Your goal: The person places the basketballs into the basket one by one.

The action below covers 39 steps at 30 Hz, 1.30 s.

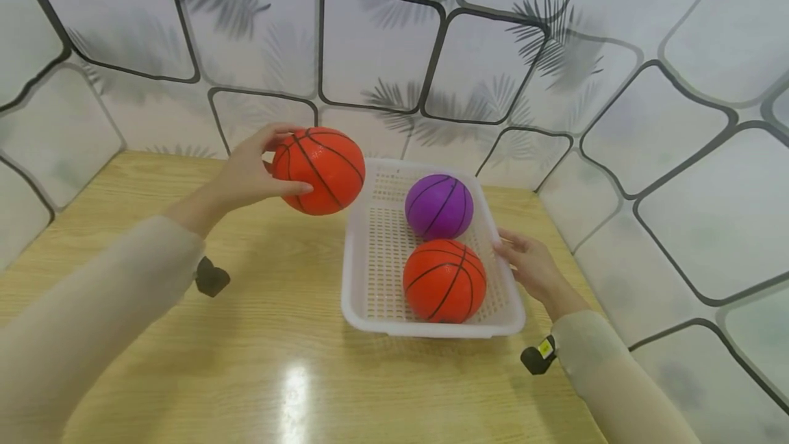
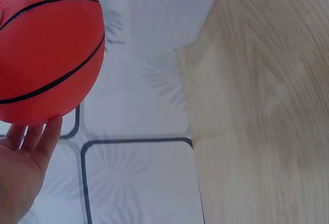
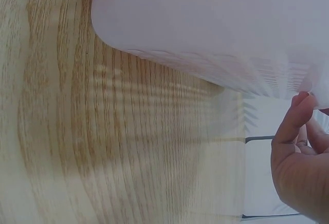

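Note:
My left hand grips a small red basketball with black lines, thumb across its near side. The ball is held up off the table, just left of a white plastic basket. In the left wrist view, fingertips press against the ball's surface. Inside the basket a purple ball lies behind a second red basketball, towards the right side. My right hand holds the basket's right rim, its fingers curled at the edge in the right wrist view.
The basket stands on a light wood table. A wall with a stone-and-leaf pattern rises directly behind the table and along its right side. Dark devices are worn at both wrists.

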{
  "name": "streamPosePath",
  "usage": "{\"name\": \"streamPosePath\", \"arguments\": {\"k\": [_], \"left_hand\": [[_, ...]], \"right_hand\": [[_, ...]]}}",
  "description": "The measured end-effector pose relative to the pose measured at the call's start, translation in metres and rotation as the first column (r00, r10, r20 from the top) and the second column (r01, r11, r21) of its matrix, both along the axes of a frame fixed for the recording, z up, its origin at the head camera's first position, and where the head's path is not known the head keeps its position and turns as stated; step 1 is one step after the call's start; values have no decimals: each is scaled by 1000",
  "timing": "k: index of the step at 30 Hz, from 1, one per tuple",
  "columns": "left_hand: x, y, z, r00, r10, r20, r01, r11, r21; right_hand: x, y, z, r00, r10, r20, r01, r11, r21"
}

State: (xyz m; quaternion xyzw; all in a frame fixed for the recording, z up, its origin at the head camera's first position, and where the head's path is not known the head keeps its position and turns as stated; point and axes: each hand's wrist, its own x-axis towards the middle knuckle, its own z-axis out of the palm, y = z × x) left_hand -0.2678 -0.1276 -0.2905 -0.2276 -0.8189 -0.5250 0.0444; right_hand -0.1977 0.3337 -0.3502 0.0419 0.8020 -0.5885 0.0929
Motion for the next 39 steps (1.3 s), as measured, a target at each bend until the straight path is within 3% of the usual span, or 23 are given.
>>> {"name": "streamPosePath", "arguments": {"k": [13,21,39], "left_hand": [[-5,49,1,995,-87,-50,86,996,-15],[-7,75,-4,992,-116,-51,111,989,-97],[-14,107,-24,983,-183,-24,173,958,-228]], "right_hand": [[-1,1,-2,1000,1,-5,-1,1000,-11],[-2,2,-2,1000,-3,4,3,1000,1],[-2,3,-2,1000,-16,21,16,999,-32]]}}
